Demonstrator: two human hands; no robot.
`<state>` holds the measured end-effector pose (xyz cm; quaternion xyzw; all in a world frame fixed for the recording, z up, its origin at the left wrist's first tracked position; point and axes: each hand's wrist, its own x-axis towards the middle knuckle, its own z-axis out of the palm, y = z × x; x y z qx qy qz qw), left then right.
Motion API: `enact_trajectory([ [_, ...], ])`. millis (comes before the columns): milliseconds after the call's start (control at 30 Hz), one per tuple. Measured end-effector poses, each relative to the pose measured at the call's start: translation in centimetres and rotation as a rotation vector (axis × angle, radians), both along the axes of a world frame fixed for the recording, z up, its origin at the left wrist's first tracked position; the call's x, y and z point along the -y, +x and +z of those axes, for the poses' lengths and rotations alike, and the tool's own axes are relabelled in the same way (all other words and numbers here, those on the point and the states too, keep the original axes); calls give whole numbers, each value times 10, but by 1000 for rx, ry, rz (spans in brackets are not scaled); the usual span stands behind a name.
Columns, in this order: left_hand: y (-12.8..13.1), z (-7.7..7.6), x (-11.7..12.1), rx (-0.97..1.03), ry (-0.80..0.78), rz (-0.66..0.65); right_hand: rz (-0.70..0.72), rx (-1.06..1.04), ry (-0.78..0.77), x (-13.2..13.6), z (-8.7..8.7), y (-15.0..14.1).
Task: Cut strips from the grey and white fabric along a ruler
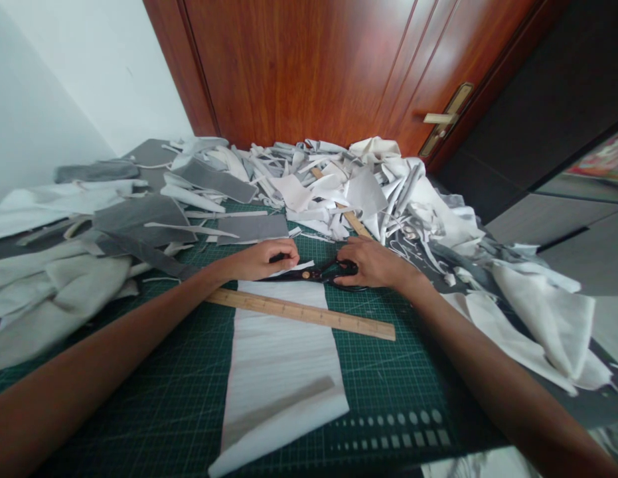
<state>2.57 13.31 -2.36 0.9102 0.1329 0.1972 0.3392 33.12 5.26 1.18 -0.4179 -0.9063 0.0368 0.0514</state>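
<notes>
My left hand is curled at the top end of a long white fabric strip, with a thin white sliver sticking out past its fingers. Black scissors lie across the strip, and my right hand grips them at the handles. The blades run towards my left hand, and their tips are hidden. Just below both hands, a wooden ruler lies slanted across the strip. All of this rests on a green cutting mat with a printed grid.
A large heap of white and grey fabric offcuts rises behind the mat, against a reddish wooden door with a brass handle. Grey fabric pieces lie at the left, and white pieces lie at the right.
</notes>
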Motion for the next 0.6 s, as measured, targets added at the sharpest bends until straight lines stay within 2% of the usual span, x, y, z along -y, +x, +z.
enact_trajectory([
  [600,-1,0,0,-39,-19,50,30,10,-13,-2,-1,1],
])
